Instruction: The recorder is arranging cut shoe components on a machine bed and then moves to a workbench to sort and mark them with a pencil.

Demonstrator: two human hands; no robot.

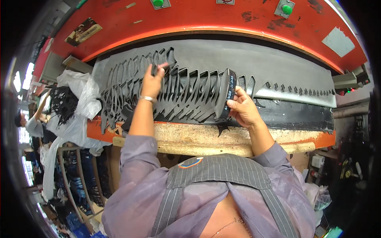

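Note:
My right hand [243, 107] grips a black, curved cutting die [227, 93] by its side, thumb in front, and holds it upright over the dark grey sheet [254, 55]. Pale markings run along the die's outer face. Over the left part of the sheet is my left hand [152, 81], fingers apart and slightly blurred, close to the cut slots at the far row. Narrow leaf-shaped openings and thin curling strips of cut sheet [198, 89] lie between my two hands. Whether the left fingertips touch a strip I cannot tell.
A red machine beam [190, 16] with green buttons [287, 9] spans the far side. A worn wooden edge [190, 135] runs along the near side. At left, a white plastic bag [81, 93] holds black scraps [64, 104]. Another person [35, 123] stands far left.

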